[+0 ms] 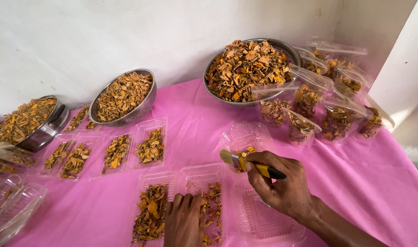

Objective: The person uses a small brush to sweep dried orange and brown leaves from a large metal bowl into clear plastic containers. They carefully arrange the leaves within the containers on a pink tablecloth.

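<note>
While the left hand (185, 222) is pressing flat, fingers loose, on a clear tray (200, 201) of dried orange chips, right hand (280, 183) fingers are gripping a yellow-handled brush (250, 164).

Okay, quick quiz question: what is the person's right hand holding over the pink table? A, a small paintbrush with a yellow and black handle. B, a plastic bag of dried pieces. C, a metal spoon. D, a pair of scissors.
A: the right hand grips a small paintbrush, its pale bristles pointing left above a clear plastic tray.
</note>
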